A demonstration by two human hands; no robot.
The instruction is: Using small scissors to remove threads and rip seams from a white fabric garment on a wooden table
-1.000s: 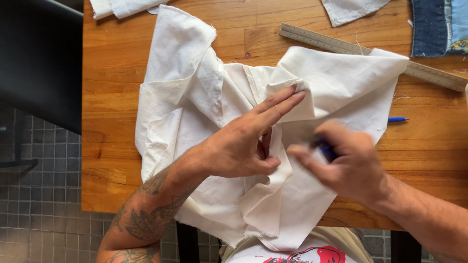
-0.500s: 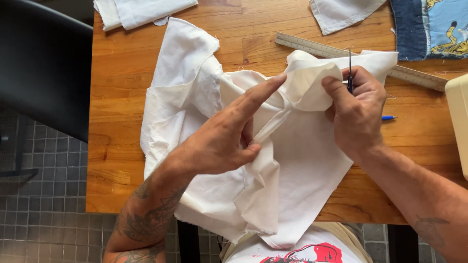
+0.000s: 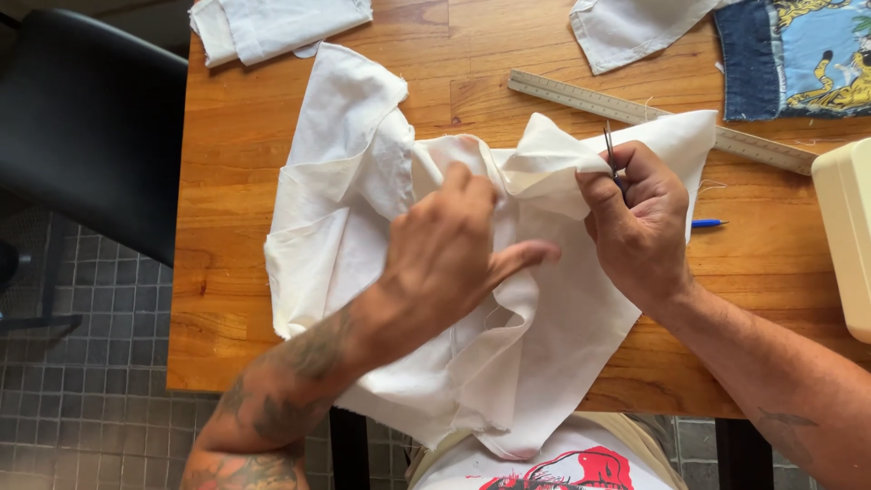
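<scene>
A large piece of white fabric [image 3: 336,209] lies rumpled across the wooden table [image 3: 236,299] and hangs over its near edge. My left hand [image 3: 454,254] presses on the middle of the fabric, fingers tucked into a fold, thumb pointing right. My right hand [image 3: 640,222] pinches a raised fold of the fabric and also grips a thin metal tool [image 3: 609,145] whose point sticks up above the fingers. A blue pen [image 3: 708,222] peeks out from under the cloth, just right of that hand.
A long metal ruler [image 3: 562,91] lies diagonally behind the fabric. Two smaller white cloth pieces [image 3: 272,23] [image 3: 626,27] sit at the far edge, with a denim and printed blue fabric [image 3: 798,54] at the top right. A cream box [image 3: 844,227] stands at the right edge, a black chair [image 3: 91,127] to the left.
My right hand rose from the near side of the fabric to its upper fold, bringing the thin tool. My left hand's outstretched fingers curled down into the cloth.
</scene>
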